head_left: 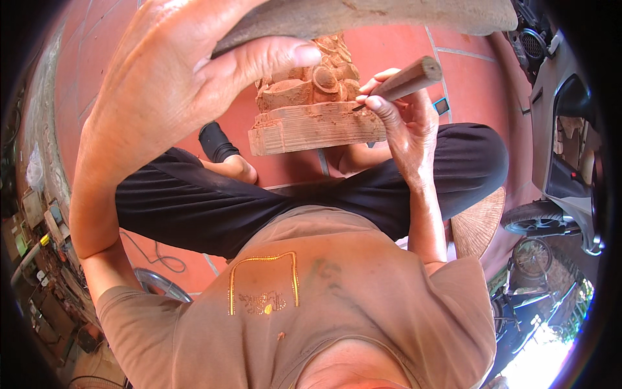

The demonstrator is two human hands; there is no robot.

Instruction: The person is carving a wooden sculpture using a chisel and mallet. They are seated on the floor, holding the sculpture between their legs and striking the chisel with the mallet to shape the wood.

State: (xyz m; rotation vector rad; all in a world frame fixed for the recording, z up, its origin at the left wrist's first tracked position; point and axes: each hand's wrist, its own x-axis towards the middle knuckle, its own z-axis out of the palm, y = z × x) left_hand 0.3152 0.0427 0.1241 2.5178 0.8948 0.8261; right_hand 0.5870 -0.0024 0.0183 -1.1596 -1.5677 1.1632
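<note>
Carving (pixel 310 111) sits amid red tiles (pixel 476 84), motorbike (pixel 545 152) at right.

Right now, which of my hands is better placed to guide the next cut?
Probably your right hand: it holds the chisel with its tip at the carving; your left hand grips the wooden club.

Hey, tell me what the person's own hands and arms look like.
No gloves, watch or bracelets show on the left hand or right hand. The brown shirt has short, plain sleeves, leaving both forearms bare. No markings are visible on them.
</note>
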